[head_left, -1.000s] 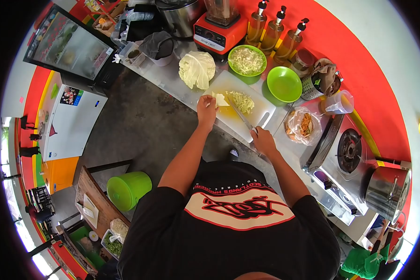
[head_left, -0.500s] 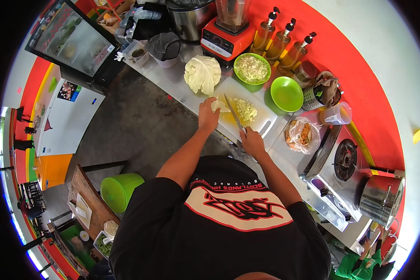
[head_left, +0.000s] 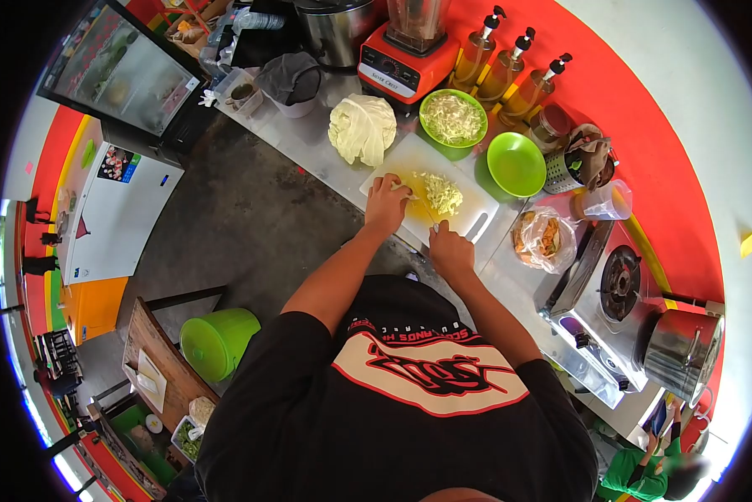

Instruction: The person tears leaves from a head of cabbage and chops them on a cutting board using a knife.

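On the white cutting board (head_left: 418, 151), my left hand (head_left: 386, 203) presses down with its fingers curled over a piece of cabbage (head_left: 406, 191), mostly hidden beneath them. My right hand (head_left: 452, 252) is wrapped around the handle of a knife (head_left: 430, 216). The blade looks thin, nearly edge-on, just right of the left fingertips. Chopped cabbage (head_left: 443, 194) lies in a loose heap beyond the blade. A larger pale cabbage (head_left: 362, 130) sits on the counter by the board's far left corner.
Behind the board stand a green bowl of shredded cabbage (head_left: 453, 117), another green bowl (head_left: 516, 165), a red blender (head_left: 401, 67) and pump bottles (head_left: 501, 77). To the right are a bag of orange food (head_left: 545, 240) and a gas stove (head_left: 602, 293). A person in green (head_left: 644, 473) is at lower right.
The knife has turned from blade flat and visible to nearly edge-on, nearer my left hand. My left fingers have moved slightly forward over the cabbage piece, covering more of it.
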`<state>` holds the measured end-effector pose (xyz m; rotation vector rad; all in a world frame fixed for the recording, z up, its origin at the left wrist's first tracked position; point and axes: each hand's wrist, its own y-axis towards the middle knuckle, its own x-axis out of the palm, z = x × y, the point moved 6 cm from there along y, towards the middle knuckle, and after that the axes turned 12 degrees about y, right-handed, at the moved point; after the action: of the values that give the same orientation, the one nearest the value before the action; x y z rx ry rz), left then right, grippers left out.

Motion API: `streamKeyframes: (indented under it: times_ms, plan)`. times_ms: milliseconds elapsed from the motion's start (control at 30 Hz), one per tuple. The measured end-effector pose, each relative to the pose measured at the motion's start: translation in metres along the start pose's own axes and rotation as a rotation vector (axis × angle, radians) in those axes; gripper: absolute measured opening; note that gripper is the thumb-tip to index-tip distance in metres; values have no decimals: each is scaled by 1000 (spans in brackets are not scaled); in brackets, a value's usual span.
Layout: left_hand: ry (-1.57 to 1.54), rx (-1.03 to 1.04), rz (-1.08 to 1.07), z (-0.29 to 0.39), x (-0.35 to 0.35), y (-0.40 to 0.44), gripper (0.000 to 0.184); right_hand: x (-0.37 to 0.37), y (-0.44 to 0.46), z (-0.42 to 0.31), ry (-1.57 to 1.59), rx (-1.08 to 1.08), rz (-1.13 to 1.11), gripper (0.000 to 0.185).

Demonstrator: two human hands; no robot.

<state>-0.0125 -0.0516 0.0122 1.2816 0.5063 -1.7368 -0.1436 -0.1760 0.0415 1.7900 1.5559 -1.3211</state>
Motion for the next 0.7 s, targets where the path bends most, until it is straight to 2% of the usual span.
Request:
streamKeyframes:
  times_ms: [167,333,400,533,700]
  plan:
    - [-32,25,37,0,2,0,22,3,-2,7,-118,-32,-12,31]
    - [-12,46,66,-1,2,-3,18,4,-10,-9,-219,-184,52,29]
    - [-10,106,118,1,0,-4,15,3,-9,-12,-207,-168,38,29]
    - [9,78,97,0,-3,-4,14,7,-3,-4,-140,-62,-18,31]
    - [28,133,106,-1,-1,-6,12,6,-7,0,-114,-39,-48,32]
